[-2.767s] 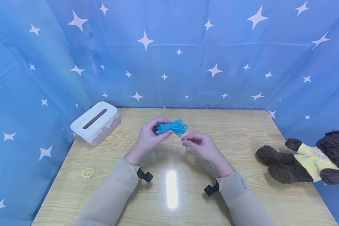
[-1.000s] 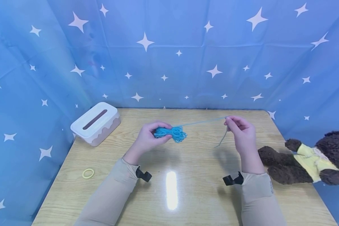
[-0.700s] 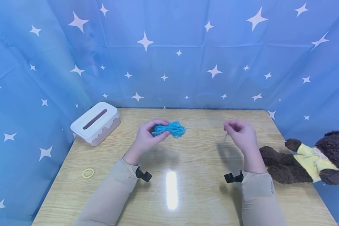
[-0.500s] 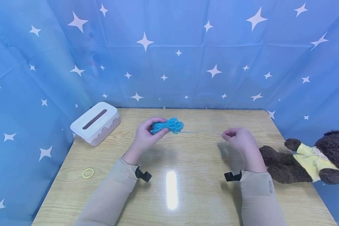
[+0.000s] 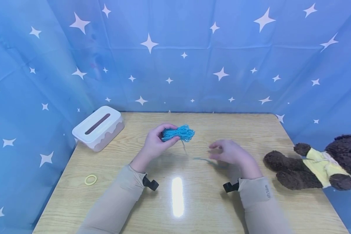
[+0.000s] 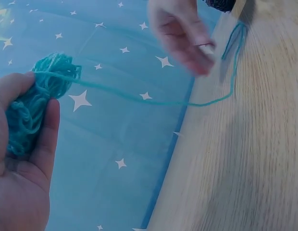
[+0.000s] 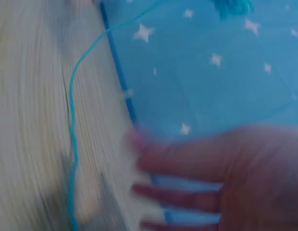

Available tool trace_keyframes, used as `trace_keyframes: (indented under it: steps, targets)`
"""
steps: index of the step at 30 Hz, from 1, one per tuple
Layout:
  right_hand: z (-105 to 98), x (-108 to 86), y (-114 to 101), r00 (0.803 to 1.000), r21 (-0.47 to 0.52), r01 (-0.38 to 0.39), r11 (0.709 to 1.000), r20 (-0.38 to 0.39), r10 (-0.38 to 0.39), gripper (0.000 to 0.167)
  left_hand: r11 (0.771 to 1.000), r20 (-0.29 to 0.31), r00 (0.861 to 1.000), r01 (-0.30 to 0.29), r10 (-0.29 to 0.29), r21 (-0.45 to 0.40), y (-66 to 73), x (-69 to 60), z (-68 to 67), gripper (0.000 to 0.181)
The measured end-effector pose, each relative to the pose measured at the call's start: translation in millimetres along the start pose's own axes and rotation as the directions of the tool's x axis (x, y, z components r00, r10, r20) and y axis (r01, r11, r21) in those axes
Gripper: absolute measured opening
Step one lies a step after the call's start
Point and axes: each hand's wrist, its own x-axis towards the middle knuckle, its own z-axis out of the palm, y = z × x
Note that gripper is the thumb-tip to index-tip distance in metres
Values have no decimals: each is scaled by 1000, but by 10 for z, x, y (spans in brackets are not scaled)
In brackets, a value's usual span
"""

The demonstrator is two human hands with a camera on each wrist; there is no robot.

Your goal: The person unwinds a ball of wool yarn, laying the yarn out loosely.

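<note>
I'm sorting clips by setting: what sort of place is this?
Probably a makeshift indoor recording set: a blue cloth curtain with white stars hangs behind and beside a pale wood-grain table, and small black blocks, perhaps cameras, sit beside the person's beige sleeve cuffs.

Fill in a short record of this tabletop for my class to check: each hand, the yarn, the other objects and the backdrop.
Left hand: holds the blue yarn bundle
Right hand: blurred, fingers spread, holding nothing
Loose strand: runs from the bundle down onto the table
Far left: slotted box with white lid
Near left: yellow ring, lying flat
Right side: brown plush toy in yellow top, lying down
Backdrop: blue, with white stars
</note>
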Motion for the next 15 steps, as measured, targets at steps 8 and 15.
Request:
trace_keyframes:
  steps: [8, 15]
  targets:
    - [496, 215, -474, 978, 439, 209, 874, -107, -180, 57, 1000, -1, 1000, 4, -4, 7, -7, -20, 10, 34]
    - [641, 212, -659, 971, 570, 241, 785, -146, -192, 41, 999, -19, 1000, 23, -22, 43, -3, -11, 8, 34]
